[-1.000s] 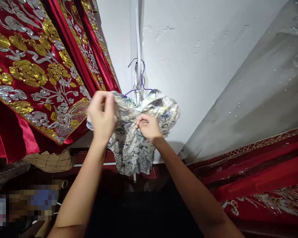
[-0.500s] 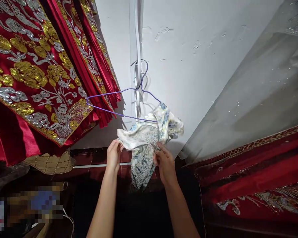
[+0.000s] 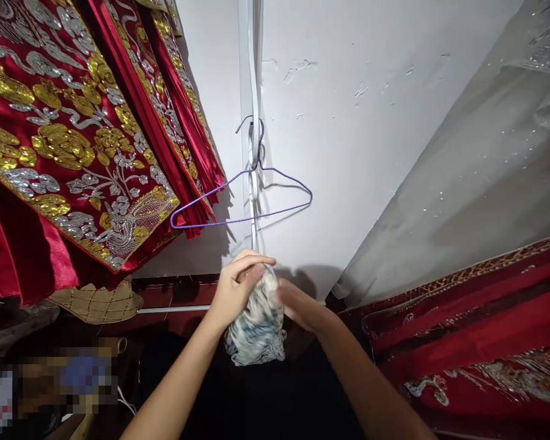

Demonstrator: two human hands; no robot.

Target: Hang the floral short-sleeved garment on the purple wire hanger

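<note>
Fingers (image 3: 252, 260) of the left hand (image 3: 236, 282): held close together and reaching across the top of the patterned shirt (image 3: 256, 339), thumb bent in under them against the cloth; the bunched upper edge is pinched between. Right hand (image 3: 303, 307): set at the other side of the same bunch, fingertips blurred and partly lost against the fabric; cannot tell whether they pinch or only rest there.

Shirt: clear of the hanger, gathered into a narrow bundle between the two hands, lower part hanging in folds in front of the person's dark clothing. Ground pale, with blue-green markings and a touch of yellow near the top.

Hanger (image 3: 220, 222): purple, bare, above the hands; hook over a bracket on the white pole (image 3: 253, 73), which runs in front of the white wall (image 3: 348, 153).

Surroundings: at left, a red robe (image 3: 64, 146) with gold and silver flowers, its edge just behind the hanger's left end. At right, sheer grey fabric (image 3: 458, 177) with sparkles, above red cloth (image 3: 495, 305).
</note>
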